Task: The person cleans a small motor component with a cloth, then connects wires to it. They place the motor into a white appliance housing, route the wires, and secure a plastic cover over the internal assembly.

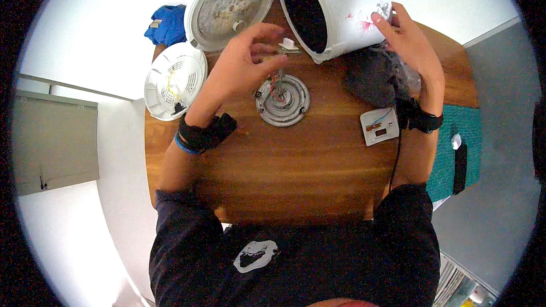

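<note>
A white rice-cooker-like housing (355,25) with a printed flower lies on its side at the back of the table, its dark round opening facing left. My right hand (406,37) grips its right end, thumb on top and fingers round the edge. My left hand (247,59) is held with fingers apart and nothing in it, left of that opening. Close by its fingertips is a small white part (289,45). Below them lies a round metal heating plate (282,102) with wires at its centre. Behind the left hand leans a round lid (230,5) with a stained inner face.
A white slotted base (175,82) with yellow wires and a blue cloth (168,25) are at the left. Dark grey fabric (372,77) lies under the right forearm, near a small white panel (380,127) with a circuit piece. A green cutting mat (460,153) covers the right edge.
</note>
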Demonstrator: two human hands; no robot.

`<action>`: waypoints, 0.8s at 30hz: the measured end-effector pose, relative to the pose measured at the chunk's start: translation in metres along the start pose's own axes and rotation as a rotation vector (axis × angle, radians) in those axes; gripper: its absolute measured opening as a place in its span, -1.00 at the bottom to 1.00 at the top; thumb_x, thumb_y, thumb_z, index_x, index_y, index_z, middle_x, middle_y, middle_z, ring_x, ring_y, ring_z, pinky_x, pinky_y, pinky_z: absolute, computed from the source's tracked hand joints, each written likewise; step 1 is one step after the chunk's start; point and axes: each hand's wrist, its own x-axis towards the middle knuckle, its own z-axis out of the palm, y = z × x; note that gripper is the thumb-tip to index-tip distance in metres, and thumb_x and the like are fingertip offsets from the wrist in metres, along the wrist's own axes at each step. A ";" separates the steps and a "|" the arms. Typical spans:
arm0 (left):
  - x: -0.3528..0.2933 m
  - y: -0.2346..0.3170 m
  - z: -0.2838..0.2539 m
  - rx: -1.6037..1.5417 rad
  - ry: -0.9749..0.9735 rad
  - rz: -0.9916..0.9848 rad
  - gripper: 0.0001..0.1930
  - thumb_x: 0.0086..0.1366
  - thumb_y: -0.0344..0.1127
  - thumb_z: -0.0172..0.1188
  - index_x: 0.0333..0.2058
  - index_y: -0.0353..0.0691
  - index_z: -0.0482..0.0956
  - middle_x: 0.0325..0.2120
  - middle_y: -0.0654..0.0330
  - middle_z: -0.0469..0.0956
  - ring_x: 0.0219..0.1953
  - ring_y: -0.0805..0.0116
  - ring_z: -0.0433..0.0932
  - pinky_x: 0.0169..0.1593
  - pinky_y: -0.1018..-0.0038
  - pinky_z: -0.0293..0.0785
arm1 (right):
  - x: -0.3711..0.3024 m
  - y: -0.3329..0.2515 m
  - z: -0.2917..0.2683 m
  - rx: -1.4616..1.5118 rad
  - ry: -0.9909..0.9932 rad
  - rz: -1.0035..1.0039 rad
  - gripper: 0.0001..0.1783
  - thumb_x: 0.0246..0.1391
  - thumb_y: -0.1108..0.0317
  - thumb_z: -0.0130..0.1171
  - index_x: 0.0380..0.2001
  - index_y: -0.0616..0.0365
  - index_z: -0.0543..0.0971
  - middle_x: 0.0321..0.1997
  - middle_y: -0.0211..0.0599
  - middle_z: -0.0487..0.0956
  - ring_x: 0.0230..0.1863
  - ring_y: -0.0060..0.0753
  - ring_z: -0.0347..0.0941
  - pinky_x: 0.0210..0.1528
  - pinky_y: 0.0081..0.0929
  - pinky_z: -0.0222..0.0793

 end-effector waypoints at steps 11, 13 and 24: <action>0.010 -0.005 -0.009 -0.175 -0.131 -0.200 -0.59 0.54 -0.39 0.21 0.30 -0.19 0.42 -0.11 0.19 0.64 -0.17 0.42 0.68 -0.24 0.50 0.64 | -0.005 -0.005 -0.005 0.003 -0.109 -0.053 -0.22 0.47 -0.11 0.13 0.40 0.32 0.25 0.13 0.32 0.62 0.16 0.15 0.63 0.24 -0.13 0.48; 0.008 -0.006 -0.007 -0.230 -0.068 -0.107 -0.58 0.51 -0.45 0.22 0.28 -0.22 0.41 -0.10 0.14 0.63 -0.12 0.36 0.71 -0.28 0.50 0.63 | -0.003 -0.003 -0.002 0.028 -0.091 -0.119 -0.22 0.47 -0.11 0.13 0.40 0.33 0.25 0.17 0.36 0.60 0.23 0.22 0.59 0.28 -0.09 0.46; 0.030 0.014 -0.015 -0.133 0.193 0.078 -0.53 0.53 -0.44 0.21 0.34 -0.38 0.36 0.01 0.08 0.68 -0.06 0.30 0.77 -0.19 0.51 0.66 | -0.002 0.002 0.012 -0.021 -0.062 -0.235 -0.29 0.50 -0.01 0.14 0.46 0.14 0.20 0.08 0.20 0.62 0.05 0.03 0.56 0.14 -0.12 0.49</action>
